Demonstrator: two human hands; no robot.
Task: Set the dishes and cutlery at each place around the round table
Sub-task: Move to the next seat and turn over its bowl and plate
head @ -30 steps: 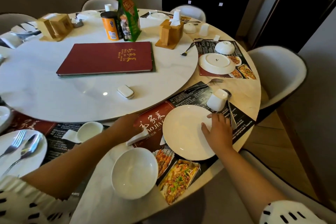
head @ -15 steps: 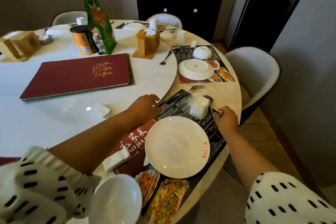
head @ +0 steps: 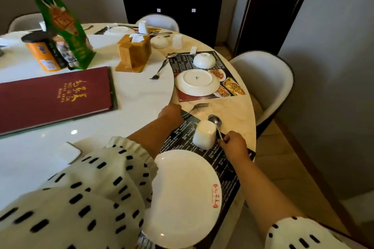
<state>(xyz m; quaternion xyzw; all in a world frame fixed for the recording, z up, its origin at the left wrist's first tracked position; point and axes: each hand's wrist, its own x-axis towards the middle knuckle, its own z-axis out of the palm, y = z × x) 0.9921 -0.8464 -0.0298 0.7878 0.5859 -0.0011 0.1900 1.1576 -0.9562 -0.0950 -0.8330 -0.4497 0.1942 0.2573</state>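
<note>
A white plate (head: 188, 194) with a red logo lies upright on the dark placemat (head: 226, 176) at the near place. Beyond it an upturned white cup (head: 204, 134) stands on the mat. My right hand (head: 234, 143) is closed on the handle of a spoon (head: 216, 123) just right of the cup. My left hand (head: 171, 113) grips the handle of a fork (head: 199, 106) at the mat's far edge. At the following place, an upturned plate (head: 197, 82) and an upturned bowl (head: 204, 60) rest on another placemat.
The white turntable (head: 131, 95) carries a red menu (head: 54, 97), a wooden napkin holder (head: 134, 52), a loose fork (head: 159, 70), an orange can (head: 43, 54) and a green bag (head: 66, 30). White chairs (head: 269, 87) ring the table. A dark cabinet (head: 174, 2) stands behind.
My left hand has reached forward from the placemat's edge to take the fork handle. My right hand has closed on the spoon handle. My view has moved nearer, to the right.
</note>
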